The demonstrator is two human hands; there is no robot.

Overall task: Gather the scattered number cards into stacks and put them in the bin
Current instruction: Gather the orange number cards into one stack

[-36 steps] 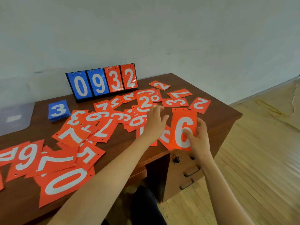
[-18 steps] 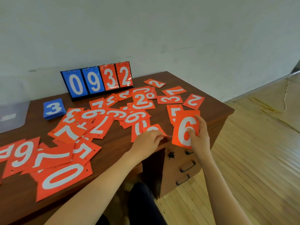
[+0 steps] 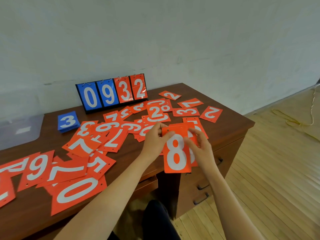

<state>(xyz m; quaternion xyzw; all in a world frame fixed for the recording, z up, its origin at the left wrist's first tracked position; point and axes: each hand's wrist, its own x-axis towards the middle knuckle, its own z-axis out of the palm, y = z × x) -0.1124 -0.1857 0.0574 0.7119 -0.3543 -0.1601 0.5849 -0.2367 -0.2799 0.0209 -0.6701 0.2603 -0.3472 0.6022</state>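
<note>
Both hands hold a small stack of orange number cards above the desk's front edge, an 8 card on top. My left hand pinches the 8 card's upper left corner. My right hand grips the stack's right side, fingers curled over the cards behind the 8. Several orange cards lie scattered over the brown desk, with large ones at the near left. A blue stack topped by a 3 rests at the back left. A clear plastic bin stands at the far left.
A flip scoreboard reading 0932 stands at the desk's back by the white wall. Drawers with handles are below my hands. Wooden floor lies to the right, with a yellow cord on it.
My left hand picked an 8 card off the desk and brought it onto the front of the 6 card stack in my right hand. The view shifted slightly.
</note>
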